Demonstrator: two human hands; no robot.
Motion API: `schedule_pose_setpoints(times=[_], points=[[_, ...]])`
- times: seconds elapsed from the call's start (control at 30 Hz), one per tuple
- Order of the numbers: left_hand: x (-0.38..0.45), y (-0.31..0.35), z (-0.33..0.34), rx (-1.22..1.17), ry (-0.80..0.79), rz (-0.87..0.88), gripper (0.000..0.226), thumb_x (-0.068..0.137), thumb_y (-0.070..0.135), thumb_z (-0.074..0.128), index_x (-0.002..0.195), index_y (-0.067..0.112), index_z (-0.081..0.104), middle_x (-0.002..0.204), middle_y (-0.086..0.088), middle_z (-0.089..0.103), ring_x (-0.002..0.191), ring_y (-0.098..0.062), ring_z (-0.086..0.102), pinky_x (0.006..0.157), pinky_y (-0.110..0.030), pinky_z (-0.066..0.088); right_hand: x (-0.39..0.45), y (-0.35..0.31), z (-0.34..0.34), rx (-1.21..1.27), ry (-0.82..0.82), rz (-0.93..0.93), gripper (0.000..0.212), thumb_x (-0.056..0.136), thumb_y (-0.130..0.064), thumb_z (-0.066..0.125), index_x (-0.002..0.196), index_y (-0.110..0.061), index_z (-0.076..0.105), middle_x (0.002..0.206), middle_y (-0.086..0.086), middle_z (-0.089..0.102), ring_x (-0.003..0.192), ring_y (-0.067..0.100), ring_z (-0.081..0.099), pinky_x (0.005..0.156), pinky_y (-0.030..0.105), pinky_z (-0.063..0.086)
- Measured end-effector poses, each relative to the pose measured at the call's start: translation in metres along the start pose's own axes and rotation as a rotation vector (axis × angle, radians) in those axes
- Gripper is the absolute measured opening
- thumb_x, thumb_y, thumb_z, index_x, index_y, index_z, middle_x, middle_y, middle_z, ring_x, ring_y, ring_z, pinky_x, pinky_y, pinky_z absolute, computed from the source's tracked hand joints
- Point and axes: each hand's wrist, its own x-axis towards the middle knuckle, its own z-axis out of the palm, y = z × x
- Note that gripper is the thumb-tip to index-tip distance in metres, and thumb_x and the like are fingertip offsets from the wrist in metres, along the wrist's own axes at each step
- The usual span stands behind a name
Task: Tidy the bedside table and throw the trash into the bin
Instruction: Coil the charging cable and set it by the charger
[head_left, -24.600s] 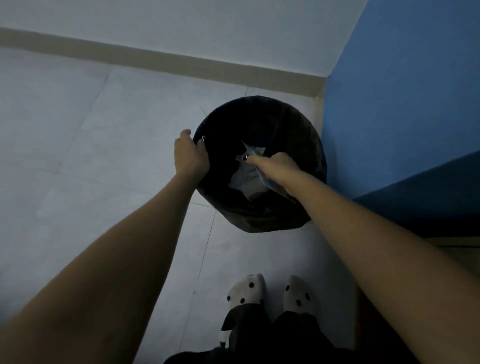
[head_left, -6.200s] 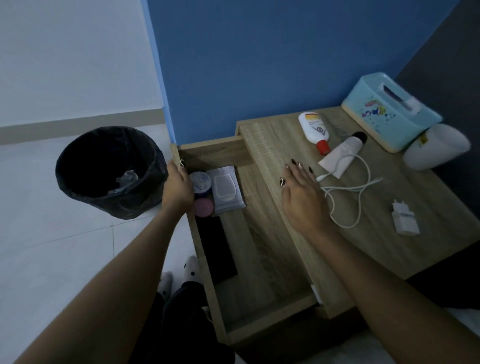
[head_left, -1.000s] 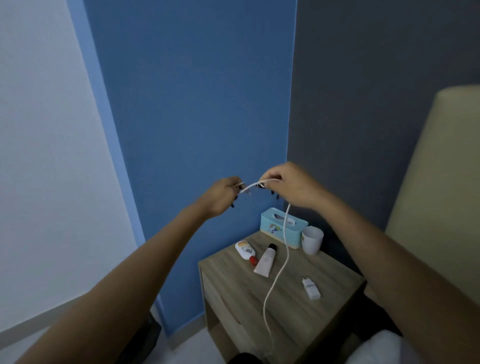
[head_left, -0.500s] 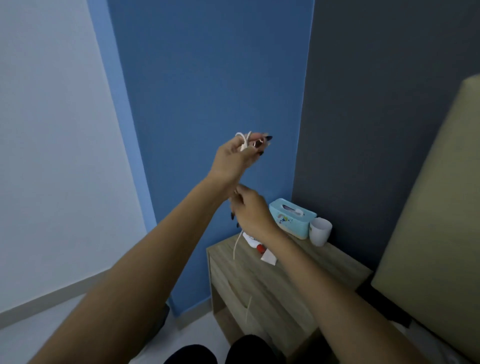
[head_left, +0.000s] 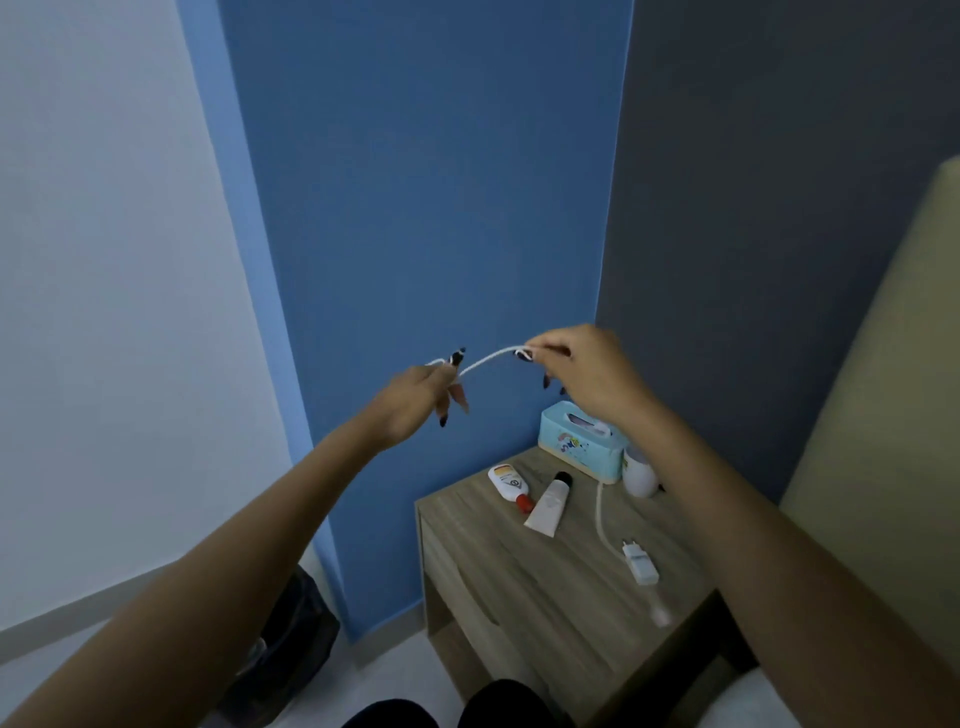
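Observation:
Both hands are raised in front of the blue wall, holding a white charging cable (head_left: 488, 357) between them. My left hand (head_left: 423, 397) pinches one end with a small loop of it. My right hand (head_left: 582, 371) pinches the cable further along, and the rest hangs behind my right arm down to the wooden bedside table (head_left: 550, 571), where its tail (head_left: 602, 514) shows. On the table lie a white charger plug (head_left: 640, 561), a white bottle with a red cap (head_left: 510, 484) and a white tube with a black cap (head_left: 548, 503).
A light blue tissue box (head_left: 581, 448) and a white cup (head_left: 640, 475) stand at the back of the table. The black-lined bin (head_left: 296, 654) is on the floor left of the table, partly behind my left arm. A beige headboard (head_left: 893, 415) rises at right.
Half a second ago my left hand was held high with the cable and my right hand slid below it. Now the hands are level and apart, a short span of cable between them.

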Motion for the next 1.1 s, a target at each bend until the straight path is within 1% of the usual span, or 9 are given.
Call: schedule_pose_setpoints(times=[0.07,0.2,0.33,0.43,0.5,0.6,0.73,0.9,1.1], points=[[-0.004,0.017,0.003,-0.303,-0.131,-0.072,0.054,0.097,0.051,0.033,0.066,0.013,0.056,0.056,-0.001,0.048,0.051,-0.012,0.042,0.054,-0.02,0.036,0.007,0.002,0.0,0.021,0.101,-0.028,0.021,0.095,-0.021,0.057,0.1,-0.013,0.076,0.076,0.008,0.071,0.067,0.022,0.062,0.062,0.038,0.049],[-0.004,0.053,0.003,-1.044,-0.294,-0.088,0.034,0.101,0.024,0.033,0.068,0.019,0.042,0.055,0.006,0.038,0.043,-0.009,0.035,0.047,-0.021,0.033,0.015,0.011,0.019,0.099,0.213,0.02,0.022,0.096,-0.021,0.055,0.094,-0.01,0.075,0.075,0.012,0.071,0.069,0.029,0.065,0.061,0.04,0.049],[0.015,0.08,0.001,-1.431,-0.047,-0.124,0.031,0.103,0.017,0.031,0.082,0.013,0.053,0.066,0.002,0.059,0.057,-0.009,0.061,0.058,-0.021,0.054,0.007,0.006,0.051,0.119,0.127,0.033,0.024,0.098,-0.016,0.049,0.096,-0.017,0.073,0.059,0.002,0.06,0.047,0.017,0.048,0.05,0.03,0.036],[0.034,0.081,0.006,-1.274,0.146,-0.058,0.025,0.102,0.01,0.034,0.098,0.008,0.059,0.09,-0.004,0.07,0.1,-0.016,0.068,0.09,-0.026,0.05,-0.001,-0.009,0.068,0.094,0.036,0.002,0.033,0.099,-0.012,0.042,0.122,-0.018,0.065,0.068,-0.004,0.058,0.061,0.016,0.057,0.053,0.012,0.039],[0.04,0.071,0.008,-0.845,0.298,0.025,0.023,0.1,0.006,0.039,0.11,0.006,0.06,0.11,-0.007,0.067,0.115,-0.017,0.062,0.095,-0.025,0.045,-0.005,-0.015,0.071,0.093,-0.023,-0.003,0.036,0.099,-0.009,0.04,0.127,-0.018,0.061,0.079,-0.001,0.061,0.06,0.01,0.056,0.057,0.01,0.04],[0.039,0.047,0.003,-0.106,0.44,0.232,0.024,0.099,0.006,0.039,0.116,0.0,0.055,0.114,-0.009,0.062,0.098,-0.013,0.061,0.078,-0.015,0.044,-0.005,-0.018,0.066,0.049,-0.111,-0.017,0.03,0.098,-0.009,0.042,0.115,-0.013,0.066,0.079,0.003,0.064,0.058,0.01,0.055,0.055,0.02,0.042],[0.028,0.025,-0.002,0.365,0.127,0.205,0.017,0.097,0.009,0.036,0.09,0.003,0.05,0.086,-0.013,0.061,0.077,-0.031,0.06,0.074,-0.043,0.05,0.0,-0.012,0.049,-0.067,-0.133,-0.059,0.024,0.095,-0.011,0.048,0.098,-0.011,0.072,0.079,0.007,0.069,0.07,0.019,0.063,0.064,0.034,0.05],[0.001,0.04,0.003,0.101,-0.111,-0.05,0.07,0.092,0.067,0.024,0.054,0.013,0.048,0.051,-0.002,0.052,0.05,-0.018,0.051,0.072,-0.032,0.053,0.003,-0.001,0.031,-0.145,-0.111,-0.095,0.027,0.094,-0.015,0.057,0.07,-0.022,0.068,0.061,-0.003,0.056,0.055,0.01,0.05,0.053,0.027,0.038],[-0.01,0.055,-0.001,-0.528,-0.51,-0.168,0.041,0.097,0.026,0.044,0.058,0.013,0.042,0.055,-0.005,0.024,0.042,-0.015,0.024,0.074,-0.031,0.057,0.004,0.014,0.033,-0.036,0.041,-0.088,0.024,0.092,-0.012,0.06,0.109,-0.021,0.074,0.088,0.0,0.064,0.078,0.011,0.058,0.066,0.013,0.039]])
